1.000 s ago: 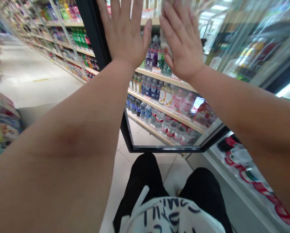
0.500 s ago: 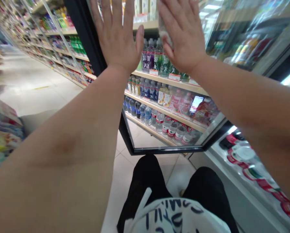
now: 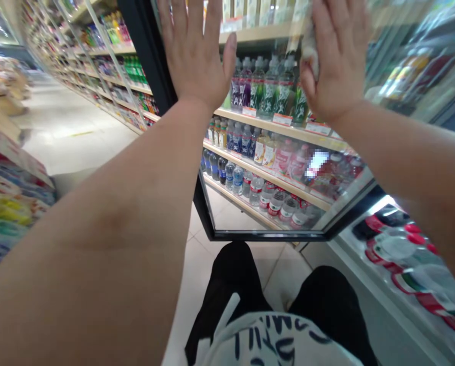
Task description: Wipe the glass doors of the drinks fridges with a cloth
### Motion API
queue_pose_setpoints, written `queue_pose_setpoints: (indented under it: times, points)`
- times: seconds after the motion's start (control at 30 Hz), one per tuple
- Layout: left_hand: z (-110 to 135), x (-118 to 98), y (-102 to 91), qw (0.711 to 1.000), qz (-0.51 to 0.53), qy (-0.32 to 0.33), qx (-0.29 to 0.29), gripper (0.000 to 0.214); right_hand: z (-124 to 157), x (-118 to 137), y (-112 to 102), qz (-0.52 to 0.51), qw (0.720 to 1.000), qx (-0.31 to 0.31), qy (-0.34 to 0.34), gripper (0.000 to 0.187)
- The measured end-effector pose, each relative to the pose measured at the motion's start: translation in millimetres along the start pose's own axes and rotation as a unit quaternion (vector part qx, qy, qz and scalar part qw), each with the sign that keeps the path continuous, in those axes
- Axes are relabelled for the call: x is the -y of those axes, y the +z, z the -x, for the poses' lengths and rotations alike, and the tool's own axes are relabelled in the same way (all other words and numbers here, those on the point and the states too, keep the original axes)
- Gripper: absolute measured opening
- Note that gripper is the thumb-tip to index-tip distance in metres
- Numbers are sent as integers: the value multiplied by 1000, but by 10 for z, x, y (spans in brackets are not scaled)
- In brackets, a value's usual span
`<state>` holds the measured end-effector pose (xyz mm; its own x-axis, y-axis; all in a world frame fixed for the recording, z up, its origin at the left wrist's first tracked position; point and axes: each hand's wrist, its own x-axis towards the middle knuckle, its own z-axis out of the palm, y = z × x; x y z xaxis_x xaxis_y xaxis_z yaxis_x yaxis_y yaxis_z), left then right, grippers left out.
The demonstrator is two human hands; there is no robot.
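An open glass fridge door (image 3: pixel 265 235) with a black frame stands in front of me. My left hand (image 3: pixel 196 56) lies flat on the glass with its fingers stretched upward and holds nothing. My right hand (image 3: pixel 337 61) presses a whitish cloth (image 3: pixel 310 48) against the glass further right, its fingers laid over the cloth. Shelves of drink bottles (image 3: pixel 265 147) show through or in the pane.
The open fridge with red-capped bottles (image 3: pixel 395 249) is at the lower right. An aisle of stocked shelves (image 3: pixel 113 66) runs off to the left, and a display of colourful packets (image 3: pixel 6 193) stands at the left edge. My dark trousers (image 3: pixel 231 274) are over the tiled floor below.
My right hand has slid to the right across the glass with the cloth. My left hand has stayed flat in almost the same place.
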<state>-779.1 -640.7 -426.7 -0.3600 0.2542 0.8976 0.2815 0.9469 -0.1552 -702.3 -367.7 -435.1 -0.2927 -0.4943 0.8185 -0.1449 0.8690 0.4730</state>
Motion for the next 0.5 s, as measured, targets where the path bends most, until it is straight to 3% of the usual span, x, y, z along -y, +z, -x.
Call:
queue_pose_setpoints:
  times: [0.17,0.3,0.37,0.5]
  points:
    - [35,-22,-157,998,63,2,-1,71,113,-127,-102,-11,998,40,-40,65]
    - [69,-16,-164,993,112,9,-42,70,158,-285,-64,13,998,-51,24,61]
    - [80,-7,-145,990,123,20,-66,69,258,-272,-27,22,997,-65,28,62]
    - [82,-19,-138,990,131,6,-59,74,386,-311,-63,10,1000,5,13,71]
